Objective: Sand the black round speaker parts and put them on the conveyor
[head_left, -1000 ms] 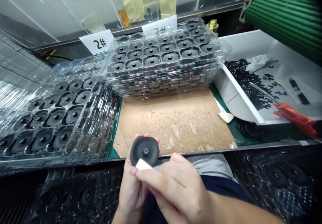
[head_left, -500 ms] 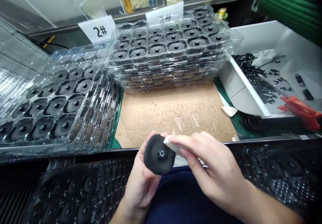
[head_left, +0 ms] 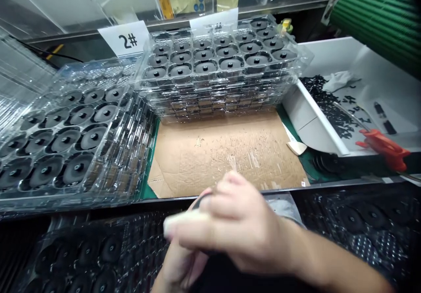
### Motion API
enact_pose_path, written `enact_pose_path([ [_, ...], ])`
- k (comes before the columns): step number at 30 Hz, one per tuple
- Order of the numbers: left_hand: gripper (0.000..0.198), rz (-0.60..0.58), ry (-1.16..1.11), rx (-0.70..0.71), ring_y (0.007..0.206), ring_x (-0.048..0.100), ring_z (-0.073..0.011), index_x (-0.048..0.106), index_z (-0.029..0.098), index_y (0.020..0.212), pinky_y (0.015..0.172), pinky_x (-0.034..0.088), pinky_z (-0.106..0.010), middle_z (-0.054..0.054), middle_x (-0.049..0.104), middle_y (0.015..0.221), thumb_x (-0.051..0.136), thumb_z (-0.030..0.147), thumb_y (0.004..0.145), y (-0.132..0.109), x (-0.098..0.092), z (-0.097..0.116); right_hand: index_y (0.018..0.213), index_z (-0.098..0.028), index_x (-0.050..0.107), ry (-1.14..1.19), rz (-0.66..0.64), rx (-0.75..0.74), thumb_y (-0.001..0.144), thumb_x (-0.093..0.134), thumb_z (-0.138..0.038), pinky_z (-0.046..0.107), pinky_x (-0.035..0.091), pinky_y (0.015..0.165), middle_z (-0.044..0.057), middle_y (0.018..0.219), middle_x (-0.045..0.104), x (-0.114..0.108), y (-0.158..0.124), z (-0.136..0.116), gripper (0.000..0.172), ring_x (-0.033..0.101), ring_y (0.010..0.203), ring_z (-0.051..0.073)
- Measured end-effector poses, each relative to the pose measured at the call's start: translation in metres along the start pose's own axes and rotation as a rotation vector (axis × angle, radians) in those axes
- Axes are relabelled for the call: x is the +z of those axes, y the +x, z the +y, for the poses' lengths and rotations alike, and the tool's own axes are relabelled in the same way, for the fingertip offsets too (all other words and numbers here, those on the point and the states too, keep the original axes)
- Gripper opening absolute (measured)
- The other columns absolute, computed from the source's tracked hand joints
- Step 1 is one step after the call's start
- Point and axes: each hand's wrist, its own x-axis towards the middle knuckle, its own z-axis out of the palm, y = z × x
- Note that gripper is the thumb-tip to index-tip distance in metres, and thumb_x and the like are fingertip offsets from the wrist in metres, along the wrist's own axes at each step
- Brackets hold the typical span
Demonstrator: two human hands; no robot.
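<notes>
My right hand (head_left: 243, 227) lies across the middle bottom of the view, smeared by motion, its fingers pressed together with a pale white piece (head_left: 170, 228) at their tips. It covers nearly all of a round black disc (head_left: 199, 201); only a dark sliver shows above the knuckles. My left hand (head_left: 179, 266) is underneath, fingers curled up round the disc from below. Both hands hover just in front of the bench edge, over my lap.
A scuffed cardboard sheet (head_left: 226, 152) covers the bench. Clear blister trays of black discs are stacked behind it (head_left: 217, 65) and to the left (head_left: 66, 135), by a "2#" label (head_left: 126, 41). A white bin (head_left: 315, 117) of small black parts and a red-handled tool (head_left: 384, 146) sit right.
My right hand has swept left across the disc, which faced the camera before and is now almost hidden. The view has shifted slightly.
</notes>
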Motion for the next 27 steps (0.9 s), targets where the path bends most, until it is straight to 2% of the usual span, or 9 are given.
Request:
enact_pose_path([
  [4, 0.049, -0.083, -0.160, -0.009, 0.109, 0.058, -0.0234, 0.060, 0.035, 0.114, 0.091, 0.048, -0.027, 0.002, 0.064, 0.118, 0.069, 0.043, 0.067, 0.005, -0.003, 0.008, 0.117, -0.023, 0.056, 0.039, 0.149, 0.468, 0.092, 0.043, -0.020, 0.028, 0.042, 0.073, 0.002, 0.095, 0.065, 0.012, -0.020, 0.042, 0.028, 0.057, 0.081, 0.013],
  [6, 0.047, -0.143, -0.242, -0.015, 0.113, 0.055, -0.0233, 0.058, 0.036, 0.115, 0.094, 0.046, -0.027, 0.001, 0.061, 0.122, 0.065, 0.044, 0.070, 0.006, -0.007, 0.010, 0.117, -0.024, 0.057, 0.023, 0.124, 0.571, 0.091, 0.045, -0.019, 0.028, 0.043, 0.072, 0.003, 0.097, 0.065, 0.027, -0.042, 0.061, 0.029, 0.058, 0.083, 0.013],
  [11, 0.042, -0.186, -0.308, 0.038, 0.114, 0.055, -0.0242, 0.057, 0.036, 0.117, 0.093, 0.046, -0.029, -0.001, 0.060, 0.124, 0.062, 0.038, 0.075, 0.008, -0.015, 0.008, 0.100, -0.024, 0.067, 0.012, -0.013, 0.561, 0.084, 0.054, -0.015, 0.028, 0.043, 0.063, 0.000, 0.073, 0.066, 0.056, -0.081, 0.072, 0.023, 0.058, 0.066, 0.014],
  [13, 0.045, -0.160, -0.280, 0.018, 0.114, 0.054, -0.0255, 0.057, 0.033, 0.118, 0.093, 0.047, -0.030, -0.001, 0.060, 0.124, 0.064, 0.036, 0.073, 0.009, -0.014, 0.008, 0.105, -0.023, 0.065, 0.005, 0.015, 0.600, 0.086, 0.052, -0.017, 0.028, 0.044, 0.062, 0.001, 0.076, 0.066, 0.049, -0.071, 0.061, 0.024, 0.058, 0.066, 0.014],
  [16, 0.047, -0.092, -0.257, 0.045, 0.113, 0.055, -0.0245, 0.058, 0.032, 0.116, 0.094, 0.047, -0.031, -0.001, 0.062, 0.122, 0.067, 0.037, 0.070, 0.009, -0.011, 0.009, 0.116, -0.022, 0.056, 0.010, 0.151, 0.608, 0.090, 0.046, -0.019, 0.028, 0.047, 0.069, 0.004, 0.100, 0.065, 0.027, -0.036, 0.029, 0.028, 0.058, 0.082, 0.014],
  [18, 0.043, -0.041, -0.241, 0.075, 0.112, 0.056, -0.0209, 0.061, 0.032, 0.114, 0.094, 0.046, -0.028, -0.001, 0.064, 0.119, 0.068, 0.035, 0.072, 0.009, -0.009, 0.009, 0.116, -0.018, 0.055, 0.038, 0.237, 0.434, 0.088, 0.046, -0.016, 0.030, 0.046, 0.071, 0.006, 0.100, 0.066, 0.019, -0.014, 0.005, 0.029, 0.059, 0.082, 0.015],
  [21, 0.040, 0.006, -0.181, 0.104, 0.108, 0.058, -0.0179, 0.062, 0.033, 0.111, 0.091, 0.047, -0.024, 0.000, 0.065, 0.117, 0.070, 0.030, 0.071, 0.009, -0.011, 0.012, 0.110, -0.009, 0.057, 0.064, 0.179, 0.166, 0.086, 0.046, -0.012, 0.031, 0.045, 0.070, 0.008, 0.083, 0.067, 0.022, 0.001, -0.019, 0.026, 0.058, 0.073, 0.015],
  [24, 0.048, 0.065, -0.127, 0.204, 0.103, 0.061, -0.0197, 0.061, 0.034, 0.112, 0.087, 0.050, -0.026, 0.002, 0.065, 0.114, 0.074, 0.029, 0.066, 0.011, -0.011, 0.012, 0.106, -0.010, 0.057, 0.084, 0.062, 0.151, 0.087, 0.043, -0.010, 0.030, 0.045, 0.068, 0.006, 0.080, 0.065, 0.030, 0.004, -0.021, 0.024, 0.058, 0.073, 0.014],
  [27, 0.044, 0.116, -0.087, 0.204, 0.102, 0.061, -0.0190, 0.061, 0.033, 0.112, 0.083, 0.052, -0.023, 0.001, 0.066, 0.112, 0.071, 0.032, 0.069, 0.013, -0.004, 0.011, 0.109, -0.009, 0.056, -0.030, 0.127, 0.181, 0.088, 0.041, -0.013, 0.031, 0.041, 0.062, 0.006, 0.079, 0.064, 0.031, 0.011, -0.016, 0.025, 0.054, 0.067, 0.015],
])
